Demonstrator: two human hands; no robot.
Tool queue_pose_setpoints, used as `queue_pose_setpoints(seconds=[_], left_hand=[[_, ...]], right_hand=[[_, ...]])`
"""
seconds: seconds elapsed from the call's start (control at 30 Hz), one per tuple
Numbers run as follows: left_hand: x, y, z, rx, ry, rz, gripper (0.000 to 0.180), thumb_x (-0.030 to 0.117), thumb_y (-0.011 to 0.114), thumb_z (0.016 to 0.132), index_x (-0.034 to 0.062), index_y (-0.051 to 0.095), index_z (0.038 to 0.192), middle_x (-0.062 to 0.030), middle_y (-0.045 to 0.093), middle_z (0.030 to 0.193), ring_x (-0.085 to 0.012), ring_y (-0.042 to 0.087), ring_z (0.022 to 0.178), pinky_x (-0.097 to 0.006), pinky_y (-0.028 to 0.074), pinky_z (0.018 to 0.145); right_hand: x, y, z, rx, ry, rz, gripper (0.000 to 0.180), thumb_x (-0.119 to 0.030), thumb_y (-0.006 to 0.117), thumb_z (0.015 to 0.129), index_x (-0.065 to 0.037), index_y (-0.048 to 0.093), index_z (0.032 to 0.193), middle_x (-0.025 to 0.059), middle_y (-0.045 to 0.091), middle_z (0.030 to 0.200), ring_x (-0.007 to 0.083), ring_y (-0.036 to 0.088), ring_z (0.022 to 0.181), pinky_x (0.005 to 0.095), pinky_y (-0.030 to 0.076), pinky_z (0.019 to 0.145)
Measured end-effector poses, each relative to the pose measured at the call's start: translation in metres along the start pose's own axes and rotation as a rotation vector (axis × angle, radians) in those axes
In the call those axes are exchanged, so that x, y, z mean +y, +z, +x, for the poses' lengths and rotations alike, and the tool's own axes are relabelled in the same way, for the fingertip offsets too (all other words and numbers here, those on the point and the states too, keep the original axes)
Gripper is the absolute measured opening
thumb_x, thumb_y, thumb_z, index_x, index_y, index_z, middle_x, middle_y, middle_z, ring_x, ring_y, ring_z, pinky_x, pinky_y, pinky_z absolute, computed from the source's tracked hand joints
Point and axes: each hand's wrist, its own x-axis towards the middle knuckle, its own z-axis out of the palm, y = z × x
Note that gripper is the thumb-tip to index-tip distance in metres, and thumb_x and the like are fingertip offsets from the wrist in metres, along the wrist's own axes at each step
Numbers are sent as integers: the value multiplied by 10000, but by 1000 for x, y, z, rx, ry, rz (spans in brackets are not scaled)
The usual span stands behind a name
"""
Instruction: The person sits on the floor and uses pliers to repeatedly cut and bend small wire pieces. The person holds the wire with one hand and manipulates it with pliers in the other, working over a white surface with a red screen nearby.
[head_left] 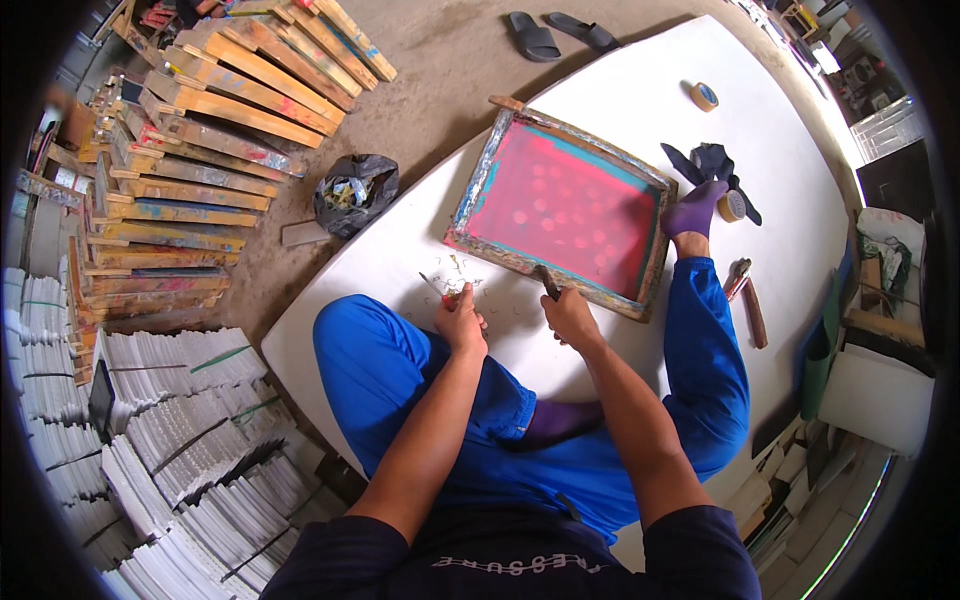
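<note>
A wooden screen-printing frame (560, 268) with pink mesh (575, 205) lies on the white board in front of me. My left hand (462, 322) is closed around a thin, pointed tool with some red at its grip, like a screwdriver (432, 284). Small bent metal bits (462, 278), like staples, are scattered by its tip. My right hand (573, 318) grips a dark tool (547, 283) whose end meets the frame's near rail. Its exact kind is hard to tell. My foot in a purple sock (692, 212) rests against the frame's right side.
Tape rolls (704, 96) and a black cloth (712, 165) lie on the white board (640, 80). Red-handled pliers (738, 277) sit beside a wooden handle (755, 318). Stacked wooden frames (190, 190), a black bag (356, 192), paper bundles (190, 420) and slippers (535, 38) surround the board.
</note>
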Motion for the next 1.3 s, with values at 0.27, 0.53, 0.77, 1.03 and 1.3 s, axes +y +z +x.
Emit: queue_pose_setpoints(seconds=[0.27, 0.53, 0.77, 1.03, 1.3], left_hand=[[-6, -3, 5, -56, 0, 31, 253, 267, 756, 883, 93, 577, 921, 3, 492, 706, -92, 427, 444, -270, 351, 402], [-7, -6, -6, -401, -339, 169, 233, 301, 753, 882, 92, 652, 882, 15, 526, 689, -86, 443, 419, -272, 347, 390], [-16, -15, 11, -226, -309, 37, 211, 222, 751, 881, 120, 570, 841, 25, 511, 689, -91, 432, 435, -277, 344, 400], [0, -12, 5, 10, -159, -4, 264, 284, 760, 886, 122, 556, 849, 32, 458, 636, -103, 425, 419, -275, 334, 382], [1, -12, 4, -6, -131, -17, 300, 313, 757, 887, 112, 536, 858, 20, 457, 641, -112, 432, 419, -285, 337, 380]], right_hand=[[26, 39, -1, 328, -184, -333, 386, -379, 500, 946, -10, 587, 1019, 285, 692, 856, 469, 685, 832, 562, 541, 762], [42, 58, -24, 92, -446, -325, 365, -385, 625, 907, -24, 646, 952, 267, 676, 793, 465, 662, 770, 536, 525, 703], [41, 52, -16, -237, -367, -25, 397, -379, 636, 927, 16, 635, 965, 127, 678, 764, 225, 676, 668, 354, 540, 630], [15, 23, -4, -366, -72, 468, 435, -396, 576, 973, 13, 551, 1116, 162, 674, 955, 264, 710, 802, 410, 579, 638], [1, 10, 6, -332, -21, 401, 383, -367, 579, 966, -2, 545, 1076, 164, 682, 873, 265, 714, 722, 394, 557, 556]])
